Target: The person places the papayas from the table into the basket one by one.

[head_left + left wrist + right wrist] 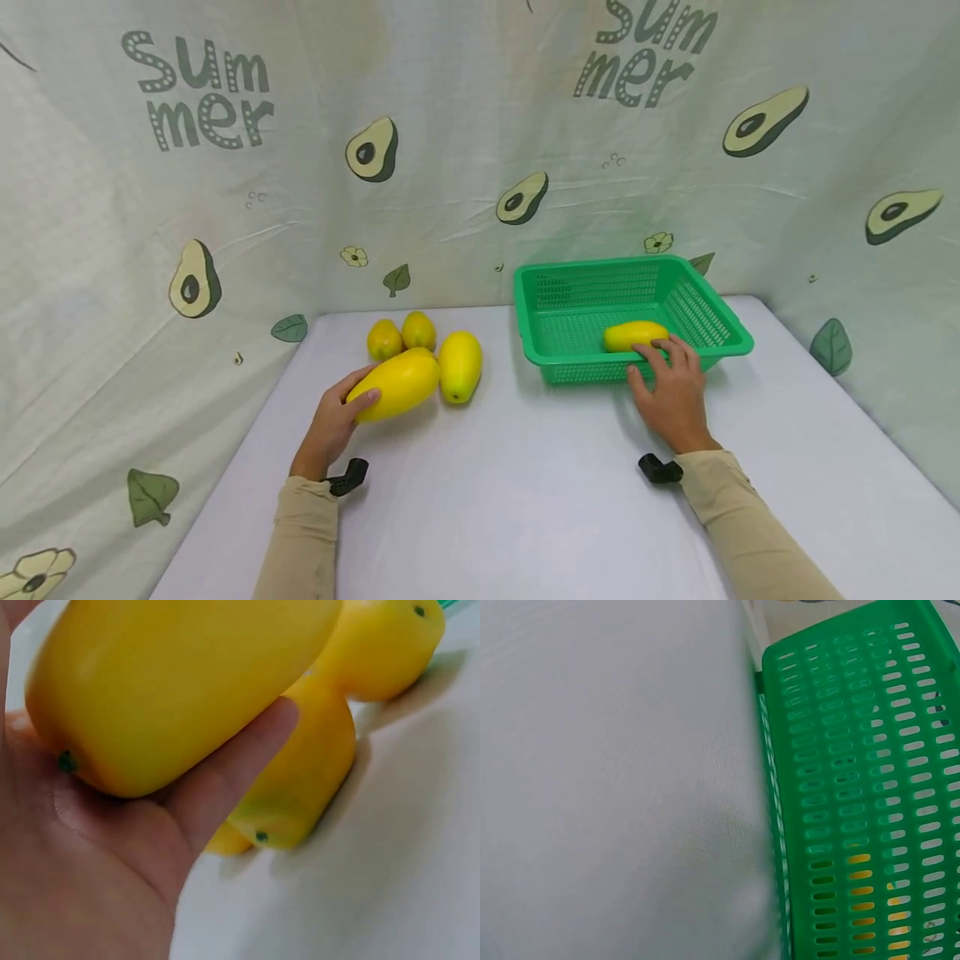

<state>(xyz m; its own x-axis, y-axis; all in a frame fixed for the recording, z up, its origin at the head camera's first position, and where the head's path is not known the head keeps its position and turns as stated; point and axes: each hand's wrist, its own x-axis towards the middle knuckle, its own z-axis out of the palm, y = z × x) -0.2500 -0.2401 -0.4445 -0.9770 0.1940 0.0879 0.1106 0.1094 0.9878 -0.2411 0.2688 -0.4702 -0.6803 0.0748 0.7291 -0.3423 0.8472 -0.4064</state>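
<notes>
My left hand (335,421) grips a large yellow papaya (397,385), its thumb over the near side. In the left wrist view this papaya (172,682) lies against the palm and fingers. Just beyond it are two smaller papayas, one at the left (385,340) and one beside it (418,331). A longer papaya (461,367) lies to the right. My right hand (677,400) holds the front rim of the green basket (581,361), fingers bent over it and thumb outside. Inside, next to those fingertips, is another papaya (633,335). The right wrist view leaves the hand out.
The white table (525,483) stretches in front of and between the arms. A curtain (442,83) printed with avocados hangs behind the table and along both sides. The basket has slotted walls (855,787) and stands at the back right, near the curtain.
</notes>
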